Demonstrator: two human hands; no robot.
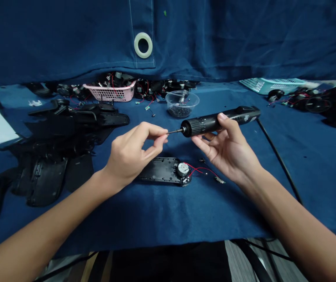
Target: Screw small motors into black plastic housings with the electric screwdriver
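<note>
Our left hand (134, 154) pinches the steel bit (173, 132) of a black electric screwdriver (214, 122), cradled in our right hand (226, 150), its long axis pointing left above a wired motor housing (159, 170).

Apparently a navy tarp (214, 39) with pale grommet (143, 45)

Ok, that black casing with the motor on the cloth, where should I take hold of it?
Probably take the black casing by its bare left end, from the left: the motor and red wires crowd the right end.
</note>
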